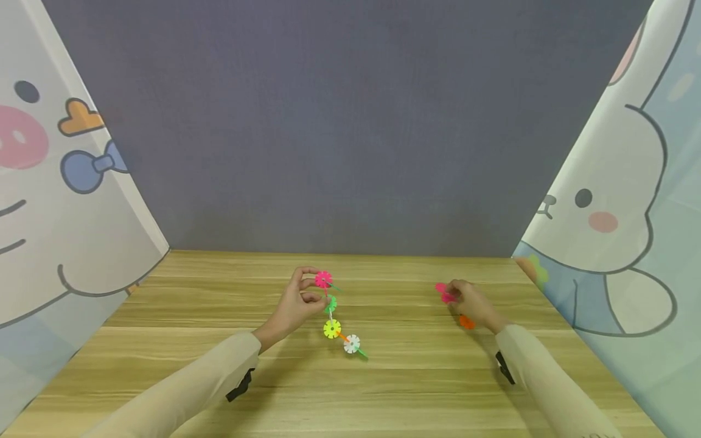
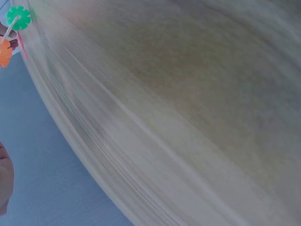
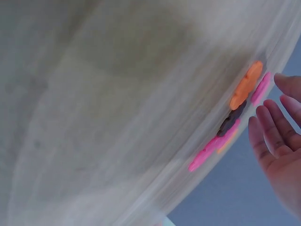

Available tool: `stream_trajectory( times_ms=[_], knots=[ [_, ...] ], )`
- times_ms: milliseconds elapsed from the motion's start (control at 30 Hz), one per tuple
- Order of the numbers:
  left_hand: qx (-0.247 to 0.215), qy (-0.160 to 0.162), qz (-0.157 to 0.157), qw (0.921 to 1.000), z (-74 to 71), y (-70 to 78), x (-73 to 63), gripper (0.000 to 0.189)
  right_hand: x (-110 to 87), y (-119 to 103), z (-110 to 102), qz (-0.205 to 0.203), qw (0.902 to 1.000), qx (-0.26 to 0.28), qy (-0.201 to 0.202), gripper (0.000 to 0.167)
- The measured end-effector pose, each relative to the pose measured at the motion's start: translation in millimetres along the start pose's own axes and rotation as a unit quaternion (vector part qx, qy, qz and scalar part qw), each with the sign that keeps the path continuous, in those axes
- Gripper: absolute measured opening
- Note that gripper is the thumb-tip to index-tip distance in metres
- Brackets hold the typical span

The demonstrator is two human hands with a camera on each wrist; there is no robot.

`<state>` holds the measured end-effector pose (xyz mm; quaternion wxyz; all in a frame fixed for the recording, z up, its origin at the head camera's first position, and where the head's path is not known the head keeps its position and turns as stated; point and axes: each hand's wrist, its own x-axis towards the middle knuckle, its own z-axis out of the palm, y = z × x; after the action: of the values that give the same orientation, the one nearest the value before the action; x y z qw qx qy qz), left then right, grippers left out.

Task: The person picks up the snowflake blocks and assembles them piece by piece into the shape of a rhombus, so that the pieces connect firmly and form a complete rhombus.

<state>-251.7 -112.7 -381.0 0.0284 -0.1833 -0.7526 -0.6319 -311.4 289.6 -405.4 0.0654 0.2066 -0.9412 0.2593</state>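
Note:
My left hand [image 1: 296, 304] grips a chain of slotted plastic flower discs near its upper end. A pink disc [image 1: 324, 279] is at the top, then a green disc [image 1: 331, 303], a yellow disc [image 1: 331, 329] and a white disc [image 1: 352, 344], with edge-on discs linking them. In the left wrist view, a green disc [image 2: 18, 18] and an orange disc [image 2: 4, 53] appear by the fingers. My right hand [image 1: 472, 302] reaches down beside loose pink discs [image 1: 441, 288]. Its fingers [image 3: 267, 123] are relaxed and hold nothing visible in the right wrist view.
Loose discs lie on the wooden table [image 1: 405, 389] by the right hand, among them an orange disc [image 3: 247, 85] and a dark disc [image 3: 232, 118]. A grey panel [image 1: 350, 134] stands behind the table. Cartoon-printed sheets [image 1: 619, 182] flank both sides.

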Motion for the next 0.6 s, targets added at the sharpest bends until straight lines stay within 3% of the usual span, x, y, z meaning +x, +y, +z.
stream_trajectory(
  times_ms=[300,600],
  knots=[
    [0.019,-0.01,0.018,0.9996,-1.8,1.6,-1.5,0.066,7.3,6.9,-0.1,-0.017,0.9985,-0.051,-0.007,0.019],
    [0.03,-0.005,0.027,0.9992,-2.1,-4.2,-0.7,0.059,9.6,3.8,1.0,0.005,0.9982,-0.055,-0.022,0.019]
  ],
)
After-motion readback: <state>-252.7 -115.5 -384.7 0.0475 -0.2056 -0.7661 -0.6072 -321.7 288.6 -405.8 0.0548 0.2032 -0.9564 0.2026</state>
